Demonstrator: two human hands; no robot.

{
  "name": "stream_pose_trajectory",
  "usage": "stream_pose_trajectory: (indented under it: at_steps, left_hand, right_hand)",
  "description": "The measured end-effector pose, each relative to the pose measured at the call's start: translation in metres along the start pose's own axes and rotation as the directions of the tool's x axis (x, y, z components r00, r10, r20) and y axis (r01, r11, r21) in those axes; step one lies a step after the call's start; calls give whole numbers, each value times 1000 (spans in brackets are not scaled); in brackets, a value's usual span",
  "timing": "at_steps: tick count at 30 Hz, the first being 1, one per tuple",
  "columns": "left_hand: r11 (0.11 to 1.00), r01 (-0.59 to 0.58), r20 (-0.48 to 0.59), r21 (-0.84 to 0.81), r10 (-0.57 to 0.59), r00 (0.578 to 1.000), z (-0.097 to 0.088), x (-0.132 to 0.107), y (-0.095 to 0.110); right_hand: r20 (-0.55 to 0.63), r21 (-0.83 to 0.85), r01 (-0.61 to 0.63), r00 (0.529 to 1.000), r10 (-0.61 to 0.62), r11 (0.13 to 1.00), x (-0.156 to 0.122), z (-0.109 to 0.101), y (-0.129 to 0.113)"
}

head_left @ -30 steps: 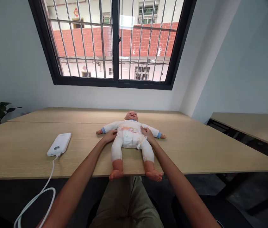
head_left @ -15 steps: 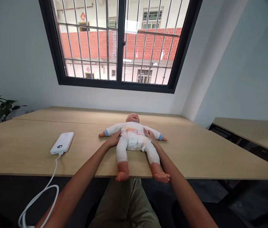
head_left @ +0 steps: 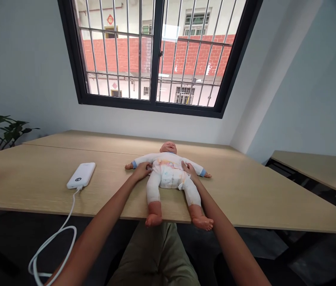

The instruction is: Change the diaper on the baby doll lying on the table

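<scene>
A baby doll (head_left: 170,157) lies on its back on the table, head toward the window and bare feet at the front edge. It wears a white outfit with blue cuffs, and a white patterned diaper (head_left: 170,178) is around its hips. At the diaper's left side, my left hand (head_left: 143,171) is closed, its fingertips pinching the edge. My right hand (head_left: 189,171) grips the opposite side, thumb up on the waist; its other fingers are partly hidden against the doll's side.
On the wooden table (head_left: 111,159), a white power bank (head_left: 81,175) lies to the left. Its white cable (head_left: 73,206) hangs over the front edge near my left forearm. A plant (head_left: 10,129) is at far left, a barred window (head_left: 156,59) ahead, another table (head_left: 316,167) at right.
My left hand has shifted slightly outward from the doll's hip, with its fingers more bent. My right hand stays at the diaper's side. The camera view has tilted a little.
</scene>
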State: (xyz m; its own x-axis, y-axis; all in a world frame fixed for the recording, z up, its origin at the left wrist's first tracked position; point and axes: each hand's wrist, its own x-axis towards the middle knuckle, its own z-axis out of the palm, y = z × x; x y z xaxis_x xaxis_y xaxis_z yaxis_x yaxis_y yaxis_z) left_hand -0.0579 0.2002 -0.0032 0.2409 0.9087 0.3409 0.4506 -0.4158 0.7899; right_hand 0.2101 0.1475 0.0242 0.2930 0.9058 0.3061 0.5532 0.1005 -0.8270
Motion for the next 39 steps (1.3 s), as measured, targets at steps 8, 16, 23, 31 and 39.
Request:
stream_pose_trajectory:
  at_steps: [8,16,23,31,39]
  left_hand:
    - [928,115,-17,-355,-129,991,-20,4,1]
    - [770,142,-23,-622,-199,980,-32,2,8]
    - [516,47,-42,-855,-160,986,-33,1,17]
    - [573,1,-126,-819,-181,975,-41,3,2]
    - [566,14,-132,-824,-217,967,-46,5,-5]
  right_hand:
    - [21,-2,-5,1000,5,1000,6,1,5]
    - [25,30,36,999,-37,999,9,3,7]
    - [-4,75,92,996,-92,993,10,5,11]
    - [-124,166,174,980,-154,971,23,-7,-1]
    - [310,89,591,748,-586,802,7,21,-84]
